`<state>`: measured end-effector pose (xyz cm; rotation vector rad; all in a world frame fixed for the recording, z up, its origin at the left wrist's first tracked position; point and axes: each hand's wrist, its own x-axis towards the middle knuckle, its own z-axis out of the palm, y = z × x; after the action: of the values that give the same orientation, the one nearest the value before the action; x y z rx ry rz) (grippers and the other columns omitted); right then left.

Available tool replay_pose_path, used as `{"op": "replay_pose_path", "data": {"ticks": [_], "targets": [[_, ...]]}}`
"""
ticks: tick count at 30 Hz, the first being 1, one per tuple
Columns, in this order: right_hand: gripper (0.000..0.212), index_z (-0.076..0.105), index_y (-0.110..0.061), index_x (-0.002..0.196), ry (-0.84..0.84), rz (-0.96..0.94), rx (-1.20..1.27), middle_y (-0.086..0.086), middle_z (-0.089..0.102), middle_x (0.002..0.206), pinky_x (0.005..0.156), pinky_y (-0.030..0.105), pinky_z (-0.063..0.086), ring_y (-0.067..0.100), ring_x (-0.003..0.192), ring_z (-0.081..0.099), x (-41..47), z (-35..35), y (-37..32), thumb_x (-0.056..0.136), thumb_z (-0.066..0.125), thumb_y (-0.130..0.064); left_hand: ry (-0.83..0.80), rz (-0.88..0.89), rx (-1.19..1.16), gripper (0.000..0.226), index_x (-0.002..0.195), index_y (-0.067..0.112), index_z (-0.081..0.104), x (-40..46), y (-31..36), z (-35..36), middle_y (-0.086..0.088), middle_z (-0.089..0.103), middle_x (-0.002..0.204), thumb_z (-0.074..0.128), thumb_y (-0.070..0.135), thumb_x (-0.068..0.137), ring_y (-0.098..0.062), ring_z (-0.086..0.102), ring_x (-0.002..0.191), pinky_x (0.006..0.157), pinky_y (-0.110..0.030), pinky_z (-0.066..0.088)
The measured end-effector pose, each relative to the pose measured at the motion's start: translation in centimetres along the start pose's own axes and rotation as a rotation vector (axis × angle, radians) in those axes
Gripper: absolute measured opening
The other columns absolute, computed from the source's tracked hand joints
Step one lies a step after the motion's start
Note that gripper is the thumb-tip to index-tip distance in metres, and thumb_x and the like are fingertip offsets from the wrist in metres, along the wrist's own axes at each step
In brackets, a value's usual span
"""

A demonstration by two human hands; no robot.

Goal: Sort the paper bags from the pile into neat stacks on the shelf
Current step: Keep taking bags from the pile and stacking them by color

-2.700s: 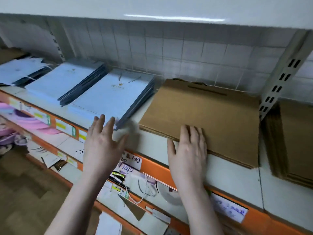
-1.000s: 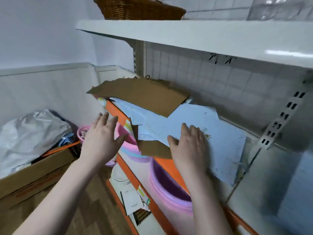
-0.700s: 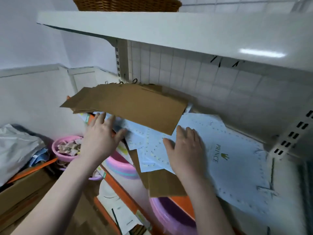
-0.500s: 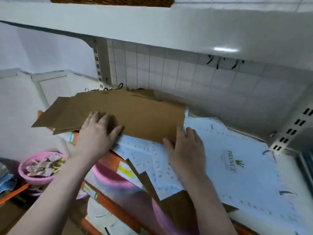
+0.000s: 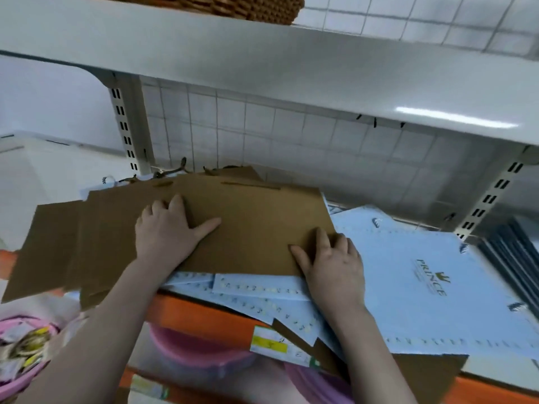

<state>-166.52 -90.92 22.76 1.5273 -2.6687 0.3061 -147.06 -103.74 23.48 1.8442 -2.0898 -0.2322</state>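
**Both hands on a brown bag atop a mixed pile**

A pink basin [image 5: 26, 345] holding small wrapped items sits at lower left, below the shelf's orange front edge [image 5: 204, 319]. Above it, several flat brown paper bags [image 5: 73, 243] fan out past the left end of the shelf, overhanging the edge. The person's left hand [image 5: 169, 231] lies palm down on the top brown bag [image 5: 256, 225], fingers straight and together, thumb spread toward the right. The same bag runs on to the right, where the right hand [image 5: 332, 263] meets its lower right corner: the thumb lies flat on the brown surface and the fingers bend over the bag's right edge, though whether they curl beneath it cannot be told. The two hands are well apart, one near the bag's middle, one at its corner. Under the brown bag, pale blue paper bags [image 5: 408, 287] lie askew, one printed "PRINCE" with a crown; they spread right of the right hand and over the shelf's front edge, where another brown bag [image 5: 423, 371] shows beneath them. A yellow price label [image 5: 271, 344] is fixed to the orange edge between the forearms. At far right stands a dark stack of bags [image 5: 513, 258], seen edge-on. A white upper shelf [image 5: 262, 59] carries a wicker basket [image 5: 233, 7].
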Motion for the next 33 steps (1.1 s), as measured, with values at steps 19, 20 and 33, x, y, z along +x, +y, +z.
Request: {"op": "replay_pose_path", "data": {"ticks": [19,20,33], "targets": [[0.076,0.021,-0.017,0.147,0.102,0.113,0.598,0.011,0.046,0.132,0.096,0.034,0.036,0.027,0.122,0.043,-0.6,-2.5,3.4,0.088,0.057,-0.048,0.426,0.029,-0.742,0.071,0.141,0.022,0.037,-2.7,0.5,-2.5,-0.007,0.050,0.134,0.072,0.017,0.079,-0.026,0.046,0.122,0.097,-0.039,0.038],[0.074,0.023,-0.017,0.147,0.109,0.105,0.610,0.010,0.046,0.133,0.095,0.034,0.036,0.027,0.122,0.044,-0.9,-2.8,3.9,0.088,0.057,-0.048,0.429,0.025,-0.741,0.071,0.141,0.022,0.037,-3.1,0.9,-2.7,-0.007,0.050,0.135,0.072,0.017,0.080,-0.026,0.046,0.122,0.097,-0.038,0.037],[0.059,0.035,-0.017,0.141,0.244,0.110,0.530,0.010,0.050,0.120,0.086,0.036,0.040,0.031,0.108,0.051,-5.1,-5.0,14.7,0.091,0.052,-0.042,0.378,-0.046,-0.608,0.067,0.142,0.012,0.039,-12.5,8.8,-0.6,-0.011,0.046,0.140,0.069,0.020,0.082,-0.027,0.042,0.128,0.105,-0.036,0.032]]}}
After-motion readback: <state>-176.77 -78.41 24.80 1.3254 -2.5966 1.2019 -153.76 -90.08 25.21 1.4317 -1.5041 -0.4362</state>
